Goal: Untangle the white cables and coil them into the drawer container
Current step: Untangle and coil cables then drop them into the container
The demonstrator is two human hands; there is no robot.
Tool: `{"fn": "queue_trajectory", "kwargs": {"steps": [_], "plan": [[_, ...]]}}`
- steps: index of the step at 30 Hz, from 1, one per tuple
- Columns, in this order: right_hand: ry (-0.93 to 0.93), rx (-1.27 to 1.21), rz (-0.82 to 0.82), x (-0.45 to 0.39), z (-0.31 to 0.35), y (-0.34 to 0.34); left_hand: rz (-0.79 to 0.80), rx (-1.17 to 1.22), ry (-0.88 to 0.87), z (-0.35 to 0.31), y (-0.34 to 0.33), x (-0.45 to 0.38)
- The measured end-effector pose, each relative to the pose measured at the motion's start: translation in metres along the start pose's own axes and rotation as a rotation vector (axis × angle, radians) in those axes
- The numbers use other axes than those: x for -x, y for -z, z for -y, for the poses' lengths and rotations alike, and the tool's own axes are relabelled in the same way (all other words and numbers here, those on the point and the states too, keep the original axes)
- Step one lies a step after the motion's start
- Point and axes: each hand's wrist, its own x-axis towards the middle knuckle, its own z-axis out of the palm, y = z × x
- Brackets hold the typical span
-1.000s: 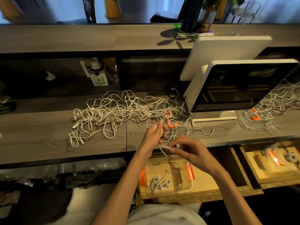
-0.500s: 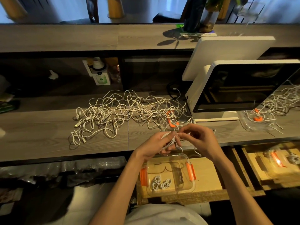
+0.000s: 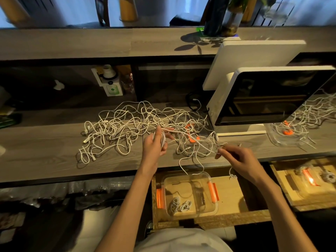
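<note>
Coiled cables (image 3: 179, 206) are lying in the clear container (image 3: 190, 194) inside the open drawer (image 3: 231, 193) below the tabletop's (image 3: 45, 157) front edge. Above that edge, the left hand (image 3: 156, 144) is gripping looped cable while the right hand (image 3: 238, 159) is pinching a strand. Farther back, the white tangle (image 3: 138, 128) is sprawling toward the monitor (image 3: 269, 95).

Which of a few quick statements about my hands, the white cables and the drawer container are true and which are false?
1. The left hand holds a small coil of white cable. True.
2. The right hand rests flat and holds nothing. False: it pinches a strand leading from the tangle of white cables.
3. The clear container in the open drawer already has coiled cables in it. True.
4. The container's side clips are blue. False: they are orange.
5. The tangle lies on the desk to the left of the monitor. True.
</note>
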Motion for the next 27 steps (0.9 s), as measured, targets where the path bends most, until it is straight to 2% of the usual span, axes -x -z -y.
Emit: {"fn": "queue_trajectory", "kwargs": {"steps": [4, 8, 11, 15, 19, 22, 27], "plan": [[0.012, -0.08, 0.035, 0.009, -0.004, -0.017, -0.041, 0.134, -0.015, 0.002, -0.004, 0.001], [0.032, -0.113, 0.072, 0.014, -0.001, -0.043, -0.072, 0.479, 0.075, 0.005, -0.012, 0.001], [0.046, -0.114, 0.176, 0.016, 0.007, -0.059, -0.113, 0.588, 0.113, 0.008, -0.013, -0.002], [0.073, -0.155, 0.395, 0.015, 0.017, -0.065, -0.144, 0.446, 0.053, 0.016, -0.01, -0.006], [0.124, -0.222, 0.489, 0.006, 0.034, -0.062, -0.135, 0.1, 0.024, 0.024, -0.012, -0.005], [0.144, -0.324, 0.407, -0.003, 0.042, -0.061, -0.037, -0.14, 0.083, 0.027, -0.014, -0.001], [0.126, -0.411, 0.133, -0.021, 0.051, -0.055, 0.144, -0.264, 0.221, 0.026, -0.018, 0.009]]}}
